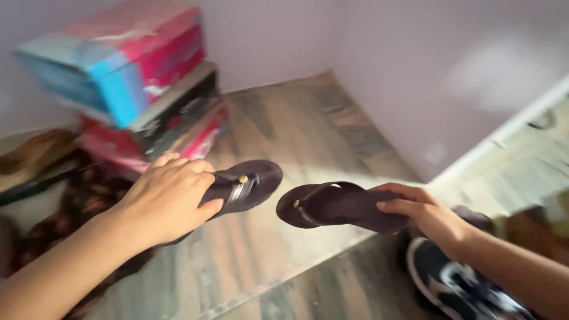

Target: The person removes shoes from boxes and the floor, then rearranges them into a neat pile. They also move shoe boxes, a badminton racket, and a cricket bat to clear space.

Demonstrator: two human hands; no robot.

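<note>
While gripped apart: sandals (pixel 284 198), open shelf (pixel 296 136).

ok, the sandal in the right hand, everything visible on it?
The right sandal is a dark brown flat thong type with a smooth, leather-like footbed, a strap and a small gold stud near the toe. The right hand grips its heel end and holds it in the air, roughly level, toe toward the left sandal, above the wood-grain shelf. Only that hand touches it.

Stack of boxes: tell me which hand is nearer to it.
Left. The left hand, holding a sandal, is just below the stack of boxes; the right hand, holding the other sandal, is far to its right.
</note>
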